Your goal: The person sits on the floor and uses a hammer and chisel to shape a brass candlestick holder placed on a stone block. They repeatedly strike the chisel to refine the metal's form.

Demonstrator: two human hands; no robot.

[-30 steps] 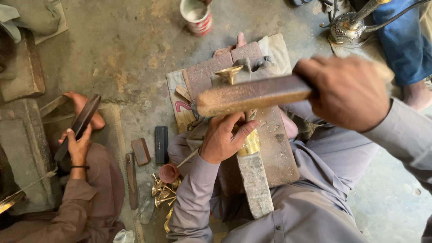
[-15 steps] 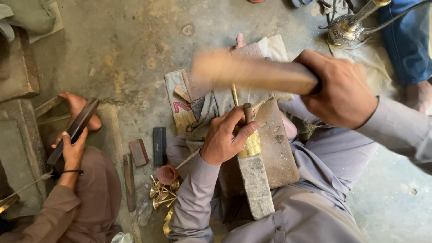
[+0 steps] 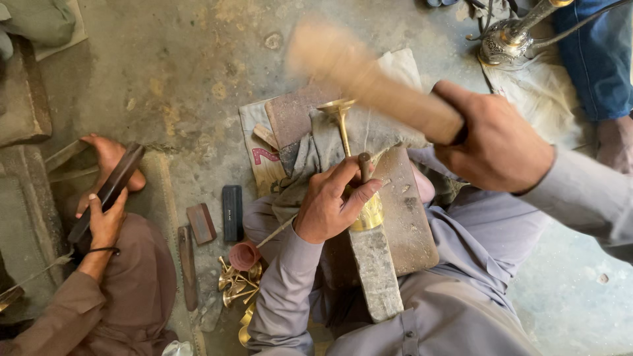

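Our left fingers [image 3: 353,175] pinch a short dark punch [image 3: 363,166] on the slender brass stem [image 3: 344,125]; our right hand [image 3: 494,142] clenches the raised wooden mallet [image 3: 369,76], mid-hammering.

the stained concrete floor [image 3: 184,72] carries a spread cloth [image 3: 402,72], a black block [image 3: 231,212], a reddish wooden block [image 3: 200,223], a small copper cup [image 3: 244,255] and brass goblets [image 3: 236,280].

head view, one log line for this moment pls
left hand: holds punch on brass piece | right hand: wooden mallet raised, blurred
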